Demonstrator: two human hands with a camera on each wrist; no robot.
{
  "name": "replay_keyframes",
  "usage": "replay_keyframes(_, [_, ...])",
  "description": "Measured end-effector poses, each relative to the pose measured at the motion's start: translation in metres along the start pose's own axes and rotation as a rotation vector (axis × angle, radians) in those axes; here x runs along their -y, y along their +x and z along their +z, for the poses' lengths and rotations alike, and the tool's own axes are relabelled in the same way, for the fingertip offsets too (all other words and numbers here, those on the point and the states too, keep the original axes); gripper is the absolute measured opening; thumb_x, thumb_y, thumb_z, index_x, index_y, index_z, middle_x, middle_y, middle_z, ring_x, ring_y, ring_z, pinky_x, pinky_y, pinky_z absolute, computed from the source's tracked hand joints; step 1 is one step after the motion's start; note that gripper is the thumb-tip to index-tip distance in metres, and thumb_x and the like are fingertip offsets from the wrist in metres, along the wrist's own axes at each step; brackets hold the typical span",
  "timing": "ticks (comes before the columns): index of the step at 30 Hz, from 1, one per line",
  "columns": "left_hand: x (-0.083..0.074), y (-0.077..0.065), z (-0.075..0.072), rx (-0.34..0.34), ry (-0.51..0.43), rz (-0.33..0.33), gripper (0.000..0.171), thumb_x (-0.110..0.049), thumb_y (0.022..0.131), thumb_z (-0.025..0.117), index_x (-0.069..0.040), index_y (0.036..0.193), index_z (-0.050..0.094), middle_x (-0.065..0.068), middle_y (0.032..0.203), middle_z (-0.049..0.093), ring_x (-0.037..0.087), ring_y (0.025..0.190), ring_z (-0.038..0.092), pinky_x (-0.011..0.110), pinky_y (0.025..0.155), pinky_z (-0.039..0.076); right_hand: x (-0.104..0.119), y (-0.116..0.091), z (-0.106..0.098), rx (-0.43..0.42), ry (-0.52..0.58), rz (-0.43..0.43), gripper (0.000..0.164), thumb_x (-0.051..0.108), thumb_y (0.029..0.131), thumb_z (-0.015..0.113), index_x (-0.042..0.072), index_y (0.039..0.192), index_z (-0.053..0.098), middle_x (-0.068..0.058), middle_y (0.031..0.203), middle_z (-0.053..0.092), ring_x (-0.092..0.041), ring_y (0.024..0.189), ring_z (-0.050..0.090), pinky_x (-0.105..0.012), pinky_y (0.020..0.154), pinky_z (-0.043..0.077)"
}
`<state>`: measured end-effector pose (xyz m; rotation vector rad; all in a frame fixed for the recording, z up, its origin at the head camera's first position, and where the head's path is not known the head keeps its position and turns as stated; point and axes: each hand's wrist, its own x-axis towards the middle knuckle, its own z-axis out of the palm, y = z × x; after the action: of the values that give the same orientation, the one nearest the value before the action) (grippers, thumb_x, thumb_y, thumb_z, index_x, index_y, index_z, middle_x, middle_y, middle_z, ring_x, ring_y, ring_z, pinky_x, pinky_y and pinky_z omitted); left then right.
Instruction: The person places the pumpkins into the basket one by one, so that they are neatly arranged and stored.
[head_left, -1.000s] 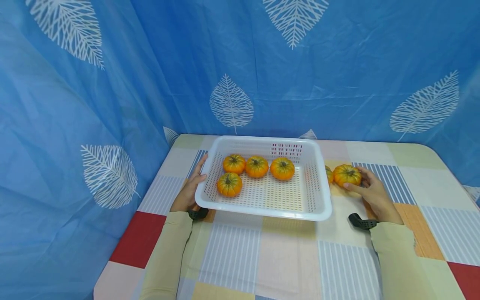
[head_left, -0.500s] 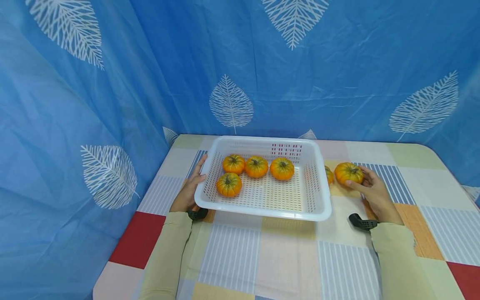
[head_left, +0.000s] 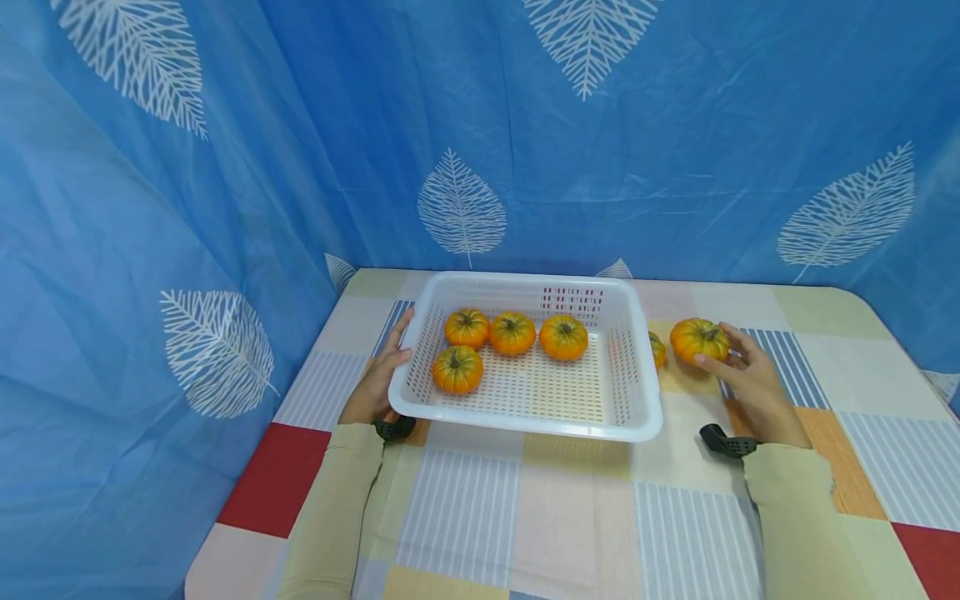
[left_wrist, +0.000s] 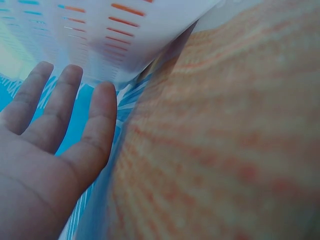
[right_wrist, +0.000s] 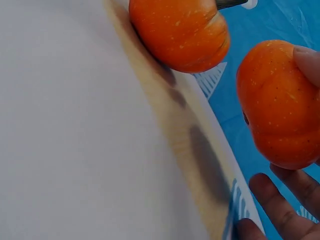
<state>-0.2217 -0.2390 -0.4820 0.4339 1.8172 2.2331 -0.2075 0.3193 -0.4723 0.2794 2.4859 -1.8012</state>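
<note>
My right hand (head_left: 756, 385) pinches a small orange pumpkin (head_left: 697, 340) between thumb and fingers, right of the white plastic basket (head_left: 525, 423). In the right wrist view this pumpkin (right_wrist: 277, 105) is lifted, with a shadow on the cloth below it. A second pumpkin (head_left: 657, 350) sits on the table against the basket's right side, partly hidden by its wall. Several pumpkins (head_left: 513, 333) lie inside the basket, toward its left and back. At the basket's left side is my left hand (head_left: 377, 382), its fingers extended along the wall; the left wrist view shows these fingers (left_wrist: 102, 125) nearly straight.
A checked cloth (head_left: 570, 533) covers the table. Blue curtains (head_left: 675, 167) with white leaf prints hang behind it and along the left. Each wrist wears a black device, one of them a black wrist camera (head_left: 727, 442) by the right sleeve.
The right hand has raised the pumpkin slightly and shifted it a little to the right, away from the one beside the basket. The left hand and basket stay in place.
</note>
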Motion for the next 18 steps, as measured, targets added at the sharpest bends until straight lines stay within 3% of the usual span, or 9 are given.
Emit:
replay_keyframes(5, [0.001, -0.001, -0.001, -0.013, 0.013, -0.011, 0.086, -0.021, 0.103, 0.046, -0.026, 0.175, -0.001, 0.008, 0.182, -0.005, 0.047, 0.158, 0.012, 0.078, 0.120, 0.020, 0.009, -0.003, -0.001, 0.015, -0.069, -0.042, 0.093, 0.039, 0.106, 0.069, 0.014, 0.175, 0.012, -0.028, 0.177, 0.010, -0.050, 0.143, 0.028, -0.075, 0.116, 0.034])
replay_keyframes(8, [0.002, -0.001, -0.001, -0.014, 0.018, -0.010, 0.087, -0.022, 0.104, 0.048, -0.027, 0.175, -0.002, 0.007, 0.182, -0.005, 0.047, 0.158, 0.012, 0.077, 0.119, 0.021, 0.016, -0.006, -0.003, 0.030, -0.128, -0.073, 0.092, 0.040, 0.106, 0.069, 0.012, 0.175, 0.014, -0.029, 0.177, 0.012, -0.051, 0.144, 0.031, -0.046, 0.116, 0.048])
replay_keyframes(10, [0.002, -0.001, -0.002, -0.019, 0.017, -0.011, 0.087, -0.023, 0.104, 0.049, -0.027, 0.175, -0.002, 0.005, 0.182, -0.004, 0.047, 0.157, 0.013, 0.077, 0.119, 0.023, 0.021, -0.007, -0.005, 0.038, -0.162, -0.102, 0.091, 0.039, 0.106, 0.069, 0.011, 0.174, 0.016, -0.030, 0.176, 0.014, -0.053, 0.145, 0.033, -0.023, 0.104, 0.052])
replay_keyframes(12, [0.002, -0.001, -0.002, -0.020, 0.013, -0.010, 0.088, -0.023, 0.104, 0.049, -0.027, 0.175, -0.002, 0.004, 0.182, -0.004, 0.046, 0.157, 0.014, 0.077, 0.119, 0.024, 0.024, -0.007, -0.006, 0.050, -0.176, -0.142, 0.089, 0.035, 0.107, 0.069, 0.010, 0.174, 0.017, -0.032, 0.174, 0.017, -0.039, 0.139, 0.044, -0.008, 0.088, 0.050])
replay_keyframes(17, [0.002, -0.001, -0.001, -0.027, 0.013, -0.015, 0.088, -0.024, 0.103, 0.050, -0.030, 0.175, 0.000, 0.000, 0.182, -0.002, 0.045, 0.157, 0.015, 0.076, 0.118, 0.025, 0.034, -0.011, -0.008, 0.067, -0.199, -0.227, 0.084, 0.024, 0.107, 0.069, 0.007, 0.173, 0.020, -0.035, 0.171, 0.023, -0.008, 0.122, 0.047, -0.003, 0.083, 0.046])
replay_keyframes(18, [0.002, -0.001, -0.001, -0.030, 0.017, -0.017, 0.087, -0.024, 0.103, 0.050, -0.030, 0.175, 0.001, 0.000, 0.182, -0.002, 0.045, 0.157, 0.015, 0.076, 0.118, 0.025, 0.036, -0.013, -0.007, 0.069, -0.199, -0.239, 0.084, 0.023, 0.107, 0.069, 0.007, 0.173, 0.020, -0.035, 0.171, 0.023, -0.006, 0.121, 0.047, -0.003, 0.084, 0.046])
